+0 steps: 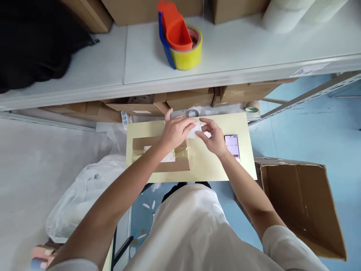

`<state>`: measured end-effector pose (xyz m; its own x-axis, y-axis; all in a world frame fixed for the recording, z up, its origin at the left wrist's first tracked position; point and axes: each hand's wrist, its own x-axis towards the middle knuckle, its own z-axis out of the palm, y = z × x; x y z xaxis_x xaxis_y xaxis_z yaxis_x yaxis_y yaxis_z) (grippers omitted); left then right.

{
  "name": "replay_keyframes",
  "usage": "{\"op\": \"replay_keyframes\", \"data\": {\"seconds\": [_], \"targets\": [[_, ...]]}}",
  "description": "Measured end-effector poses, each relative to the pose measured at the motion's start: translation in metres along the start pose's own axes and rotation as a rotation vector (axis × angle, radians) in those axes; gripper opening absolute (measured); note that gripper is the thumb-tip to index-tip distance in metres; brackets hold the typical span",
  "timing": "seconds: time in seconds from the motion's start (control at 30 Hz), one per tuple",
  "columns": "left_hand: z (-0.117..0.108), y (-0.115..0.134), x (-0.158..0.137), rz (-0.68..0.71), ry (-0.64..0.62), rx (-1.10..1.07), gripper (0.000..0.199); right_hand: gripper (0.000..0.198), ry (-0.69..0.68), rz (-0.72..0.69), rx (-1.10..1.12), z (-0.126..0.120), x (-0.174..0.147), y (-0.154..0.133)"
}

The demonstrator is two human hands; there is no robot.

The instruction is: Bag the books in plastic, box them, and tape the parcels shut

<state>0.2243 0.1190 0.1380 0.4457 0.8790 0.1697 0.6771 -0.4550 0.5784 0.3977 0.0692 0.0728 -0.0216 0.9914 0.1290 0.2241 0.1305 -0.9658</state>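
Observation:
Over the back half of a small cream table, my two hands meet at a small white paper-like piece. My left hand pinches its left side between thumb and fingers. From the other side, my right hand grips it with thumb and fingertips curled. What is printed on the piece, if anything, is too small to tell. Below my left wrist lies a taped cardboard box with a white label, partly covered by my forearm. A phone showing a timer lies right of my right hand.
Above the table runs a grey shelf with a tape dispenser holding yellow tape. Cardboard boxes stand behind the table. An open carton is at the right, a clear plastic bag at the left. Scraps litter the blue floor.

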Motion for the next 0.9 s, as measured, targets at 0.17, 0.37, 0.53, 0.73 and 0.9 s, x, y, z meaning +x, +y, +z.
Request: {"op": "replay_keyframes", "data": {"seconds": [0.17, 0.37, 0.53, 0.73, 0.9], "targets": [[-0.049, -0.002, -0.069, -0.167, 0.022, -0.188, 0.026, 0.032, 0.087, 0.021, 0.126, 0.008, -0.033, -0.034], [-0.049, -0.014, -0.144, -0.405, 0.074, -0.839, 0.023, 0.044, 0.369, -0.14, -0.342, 0.038, -0.086, -0.083], [-0.047, 0.008, -0.183, -0.382, 0.135, -1.061, 0.02, 0.036, 0.152, -0.451, -0.598, 0.097, -0.13, -0.132], [-0.068, 0.012, -0.227, -0.375, 0.075, -1.369, 0.029, 0.028, 0.175, -0.455, -0.615, 0.136, -0.16, -0.148], [-0.08, 0.006, -0.251, -0.367, 0.032, -1.436, 0.027, 0.028, 0.168, -0.483, -0.645, 0.149, -0.18, -0.157]]}}
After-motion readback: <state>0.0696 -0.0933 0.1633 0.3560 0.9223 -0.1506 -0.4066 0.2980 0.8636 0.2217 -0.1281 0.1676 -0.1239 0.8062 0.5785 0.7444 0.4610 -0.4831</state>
